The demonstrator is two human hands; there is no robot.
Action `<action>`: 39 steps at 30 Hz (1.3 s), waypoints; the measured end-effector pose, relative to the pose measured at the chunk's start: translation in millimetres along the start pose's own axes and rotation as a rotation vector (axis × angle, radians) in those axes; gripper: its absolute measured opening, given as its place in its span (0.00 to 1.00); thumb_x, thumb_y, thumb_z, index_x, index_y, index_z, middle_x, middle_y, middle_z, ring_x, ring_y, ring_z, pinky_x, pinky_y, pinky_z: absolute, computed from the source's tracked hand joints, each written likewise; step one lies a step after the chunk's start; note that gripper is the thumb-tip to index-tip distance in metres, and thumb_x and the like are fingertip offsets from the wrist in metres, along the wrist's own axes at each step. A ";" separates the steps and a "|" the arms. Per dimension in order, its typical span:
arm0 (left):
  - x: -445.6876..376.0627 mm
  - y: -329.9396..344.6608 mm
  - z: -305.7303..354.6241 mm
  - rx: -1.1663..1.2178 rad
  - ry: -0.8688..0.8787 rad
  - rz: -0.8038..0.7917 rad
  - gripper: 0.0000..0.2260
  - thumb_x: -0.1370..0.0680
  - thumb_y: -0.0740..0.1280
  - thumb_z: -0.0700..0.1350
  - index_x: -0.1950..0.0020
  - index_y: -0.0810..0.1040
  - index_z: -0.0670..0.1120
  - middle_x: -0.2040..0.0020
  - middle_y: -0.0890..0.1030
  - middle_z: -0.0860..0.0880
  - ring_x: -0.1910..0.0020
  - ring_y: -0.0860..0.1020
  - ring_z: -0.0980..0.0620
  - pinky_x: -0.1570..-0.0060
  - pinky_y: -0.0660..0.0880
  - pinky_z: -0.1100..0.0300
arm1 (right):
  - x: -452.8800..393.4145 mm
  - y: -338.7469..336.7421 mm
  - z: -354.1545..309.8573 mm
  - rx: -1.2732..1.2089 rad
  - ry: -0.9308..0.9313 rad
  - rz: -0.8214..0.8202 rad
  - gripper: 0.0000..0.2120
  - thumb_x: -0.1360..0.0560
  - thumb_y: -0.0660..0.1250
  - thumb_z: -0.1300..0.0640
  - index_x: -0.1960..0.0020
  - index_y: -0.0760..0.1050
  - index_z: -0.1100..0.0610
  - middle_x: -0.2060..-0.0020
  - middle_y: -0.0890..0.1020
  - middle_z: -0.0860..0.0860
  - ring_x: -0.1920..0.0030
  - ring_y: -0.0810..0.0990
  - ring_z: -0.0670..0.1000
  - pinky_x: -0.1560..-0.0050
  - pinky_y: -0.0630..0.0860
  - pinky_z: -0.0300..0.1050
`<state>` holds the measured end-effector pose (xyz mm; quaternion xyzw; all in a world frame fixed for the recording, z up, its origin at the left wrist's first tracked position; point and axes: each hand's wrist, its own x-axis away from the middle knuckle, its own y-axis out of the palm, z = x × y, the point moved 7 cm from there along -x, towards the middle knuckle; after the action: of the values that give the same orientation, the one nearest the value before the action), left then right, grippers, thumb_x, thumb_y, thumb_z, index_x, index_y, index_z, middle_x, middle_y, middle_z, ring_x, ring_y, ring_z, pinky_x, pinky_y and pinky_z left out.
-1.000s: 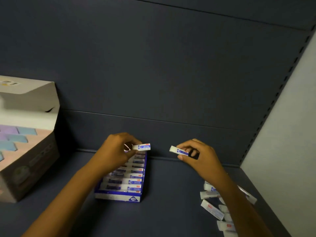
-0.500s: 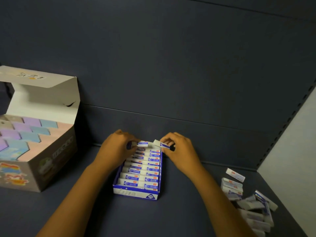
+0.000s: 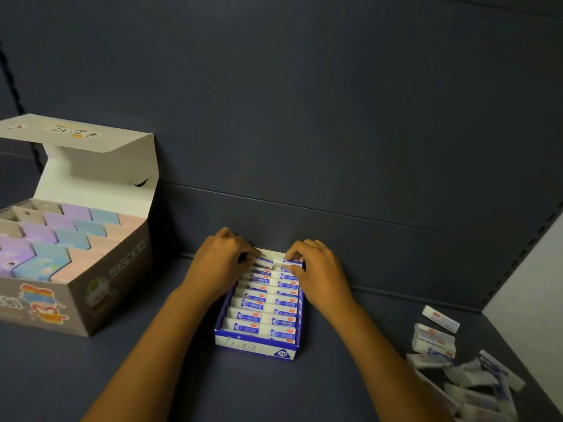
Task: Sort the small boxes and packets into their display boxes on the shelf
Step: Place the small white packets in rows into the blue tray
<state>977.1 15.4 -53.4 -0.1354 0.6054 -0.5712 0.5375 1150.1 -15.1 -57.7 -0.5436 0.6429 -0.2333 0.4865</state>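
A blue and white display box (image 3: 255,347) stands on the dark shelf, filled with two rows of small white and blue packets. My left hand (image 3: 217,263) pinches a packet (image 3: 264,262) at the back of the left row. My right hand (image 3: 315,269) pinches another packet (image 3: 293,262) at the back of the right row. Both packets sit down among the others at the far end of the box. Loose packets (image 3: 438,339) of the same kind lie in a heap at the right.
A large open carton (image 3: 118,278) with pastel purple, blue and pink boxes stands at the left, its lid (image 3: 91,159) raised. The shelf's dark back panel (image 3: 304,117) rises behind. A pale side wall (image 3: 533,284) closes the right end.
Both hands came together and lowered their packets from above the box into its far end. The view shifted, bringing the carton and the heap of loose packets more into sight.
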 end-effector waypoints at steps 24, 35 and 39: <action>-3.0 5.3 6.4 -0.150 -0.068 -0.003 0.10 0.21 0.63 0.51 0.43 0.81 0.57 0.41 0.79 0.59 0.40 0.70 0.54 0.48 0.63 0.61 | 2.4 -6.5 -17.3 0.407 -0.009 0.001 0.13 0.23 0.64 0.45 0.46 0.76 0.53 0.46 0.79 0.50 0.40 0.71 0.48 0.36 0.67 0.42; -1.6 1.5 5.1 -0.145 -0.068 0.032 0.06 0.24 0.67 0.49 0.51 0.83 0.56 0.49 0.82 0.58 0.47 0.73 0.54 0.52 0.65 0.60 | 3.6 -3.1 -19.4 0.412 -0.004 -0.031 0.15 0.23 0.64 0.44 0.43 0.74 0.54 0.46 0.80 0.51 0.42 0.74 0.49 0.36 0.67 0.43; -1.9 0.5 7.3 -0.149 -0.061 0.021 0.06 0.24 0.68 0.48 0.51 0.84 0.55 0.48 0.81 0.57 0.45 0.73 0.53 0.50 0.66 0.59 | 2.4 -0.2 -22.6 0.444 -0.026 -0.031 0.16 0.24 0.65 0.44 0.43 0.73 0.54 0.46 0.79 0.52 0.42 0.74 0.50 0.36 0.67 0.43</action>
<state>983.9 13.1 -51.2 -0.1861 0.6311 -0.5144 0.5499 1130.4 -22.6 -49.0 -0.4361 0.5611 -0.3693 0.5989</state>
